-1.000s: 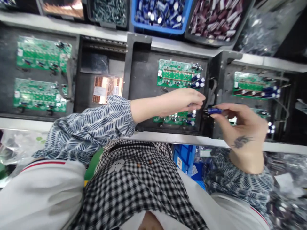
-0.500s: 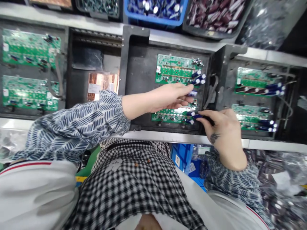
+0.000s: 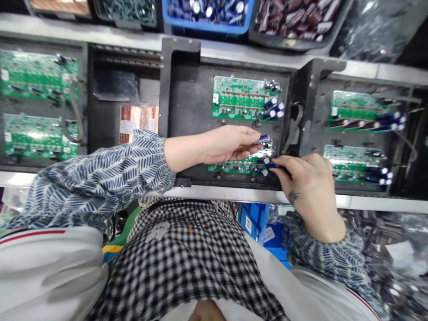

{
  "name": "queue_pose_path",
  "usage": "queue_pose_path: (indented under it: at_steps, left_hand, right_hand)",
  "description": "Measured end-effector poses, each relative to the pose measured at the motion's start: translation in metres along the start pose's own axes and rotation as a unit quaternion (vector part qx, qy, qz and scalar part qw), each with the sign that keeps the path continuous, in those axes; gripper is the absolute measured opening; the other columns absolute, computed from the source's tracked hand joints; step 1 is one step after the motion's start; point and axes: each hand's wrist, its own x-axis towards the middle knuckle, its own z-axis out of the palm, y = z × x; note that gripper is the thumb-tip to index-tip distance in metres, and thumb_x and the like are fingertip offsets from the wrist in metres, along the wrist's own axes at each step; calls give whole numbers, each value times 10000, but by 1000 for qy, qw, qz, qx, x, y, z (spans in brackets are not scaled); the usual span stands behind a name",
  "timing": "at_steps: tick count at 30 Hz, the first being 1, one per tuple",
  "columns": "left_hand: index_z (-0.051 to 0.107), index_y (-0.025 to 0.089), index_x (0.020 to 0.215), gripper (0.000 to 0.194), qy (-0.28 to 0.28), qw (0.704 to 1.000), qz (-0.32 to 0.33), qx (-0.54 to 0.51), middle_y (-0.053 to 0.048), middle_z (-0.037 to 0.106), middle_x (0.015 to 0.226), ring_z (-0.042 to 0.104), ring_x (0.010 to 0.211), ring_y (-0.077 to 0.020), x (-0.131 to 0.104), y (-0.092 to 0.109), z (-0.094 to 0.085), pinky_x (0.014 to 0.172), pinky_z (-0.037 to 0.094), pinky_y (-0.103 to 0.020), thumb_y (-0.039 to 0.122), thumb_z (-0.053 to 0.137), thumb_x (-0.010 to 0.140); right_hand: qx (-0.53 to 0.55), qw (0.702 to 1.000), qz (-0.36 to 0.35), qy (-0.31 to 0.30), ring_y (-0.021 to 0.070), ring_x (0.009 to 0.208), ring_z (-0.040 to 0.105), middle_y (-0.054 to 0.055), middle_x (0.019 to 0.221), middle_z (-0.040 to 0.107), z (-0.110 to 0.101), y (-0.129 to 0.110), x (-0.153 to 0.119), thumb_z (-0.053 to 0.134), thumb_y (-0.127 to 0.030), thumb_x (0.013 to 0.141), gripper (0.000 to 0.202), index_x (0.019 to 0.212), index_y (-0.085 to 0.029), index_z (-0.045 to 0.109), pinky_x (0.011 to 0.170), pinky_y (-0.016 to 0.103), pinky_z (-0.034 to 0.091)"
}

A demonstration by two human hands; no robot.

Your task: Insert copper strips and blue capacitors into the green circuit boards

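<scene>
My left hand (image 3: 232,143) is above the lower green circuit board (image 3: 230,167) in the middle tray, with a blue capacitor (image 3: 264,138) held at its fingertips. At that board's right end, my right hand (image 3: 302,176) pinches another blue capacitor, whose body is largely covered by the fingers. Two blue capacitors (image 3: 262,171) stick out beside those fingers on the same board. The upper circuit board (image 3: 240,100) in this tray carries three blue capacitors (image 3: 274,108) at its right end. My left hand hides much of the lower board.
Behind the trays stand a blue bin (image 3: 207,29) of blue capacitors and a black bin (image 3: 294,42) of brown ones. Trays with more boards lie left (image 3: 40,133) and right (image 3: 354,162). A grey cable handle (image 3: 294,127) rises at the middle tray's right wall.
My left hand has come down and slightly left, closer to the lower board, with its capacitor. My right hand stays at the board's right end, still pinching. The view has shifted slightly.
</scene>
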Motion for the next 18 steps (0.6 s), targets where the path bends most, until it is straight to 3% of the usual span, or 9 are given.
queue_pose_path:
  at_steps: [3, 6, 9, 11, 13, 15, 16, 17, 18]
  left_hand:
    - [590, 116, 837, 154, -4, 1000, 3, 1, -23, 636, 785, 567, 676, -45, 0, -3, 1, 758, 453, -204, 79, 550, 980]
    - [584, 117, 852, 127, -21, 999, 15, 39, 1, 631, 741, 595, 677, -49, -4, -16, 6, 765, 462, -208, 8, 592, 917]
    - [585, 131, 851, 109, -137, 978, 21, 154, 7, 634, 741, 605, 676, -80, -8, -27, 15, 752, 488, -243, 68, 671, 875]
    - [603, 145, 866, 128, -207, 932, 75, 288, -17, 650, 790, 633, 773, -141, -2, -18, 18, 822, 502, -301, 132, 729, 852]
    - [632, 152, 923, 166, -180, 865, 200, 424, -68, 665, 962, 610, 1041, -232, 15, 15, 17, 1025, 429, -367, 132, 764, 823]
    - [634, 139, 1060, 267, -75, 827, 317, 459, -105, 571, 1275, 337, 1389, -314, 43, 68, 15, 1212, 184, -374, 54, 724, 823]
    - [593, 119, 1153, 303, -32, 860, 309, 405, -95, 468, 1423, 131, 1483, -318, 61, 97, 13, 1235, 91, -345, 37, 662, 870]
    - [530, 83, 1245, 347, -37, 904, 288, 315, -83, 405, 1489, -43, 1506, -298, 79, 125, 13, 1229, 32, -300, 8, 590, 911]
    - [474, 81, 1294, 387, -28, 922, 266, 280, -80, 383, 1506, -114, 1492, -268, 98, 149, 13, 1214, -12, -261, -57, 477, 933]
  right_hand:
    - [-10, 1000, 19, -11, 254, 818, 587, 75, 1001, 758, -4, -12, -3, 550, -311, 988, 215, 1116, -216, 694, 753, 421, 420]
    - [66, 995, 63, 28, 237, 822, 614, 89, 1083, 730, -10, -24, -6, 567, -287, 975, 347, 1315, -225, 596, 770, 410, 481]
    - [199, 972, 85, 90, 173, 680, 612, 29, 916, 710, -15, -29, -10, 603, -282, 957, 267, 1222, -256, 625, 645, 322, 504]
    - [253, 958, 85, 106, 159, 650, 622, 2, 826, 690, -17, -26, -16, 586, -264, 965, 120, 1055, -267, 666, 589, 295, 490]
    - [259, 951, 110, 126, 169, 673, 638, 6, 841, 699, -17, -19, -25, 610, -258, 955, 70, 977, -272, 676, 599, 303, 502]
    - [234, 949, 148, 152, 171, 646, 616, 12, 877, 713, -14, -13, -35, 683, -261, 914, 79, 993, -274, 682, 603, 317, 511]
    - [216, 949, 162, 161, 168, 623, 595, 14, 885, 715, -11, -11, -39, 712, -265, 895, 117, 1009, -270, 684, 594, 321, 509]
    - [195, 953, 164, 163, 164, 605, 576, 16, 884, 715, -8, -9, -41, 732, -271, 881, 148, 1020, -262, 684, 581, 321, 503]
    - [172, 960, 155, 160, 165, 606, 570, 19, 884, 716, -5, -8, -43, 739, -276, 877, 167, 1032, -253, 682, 577, 321, 498]
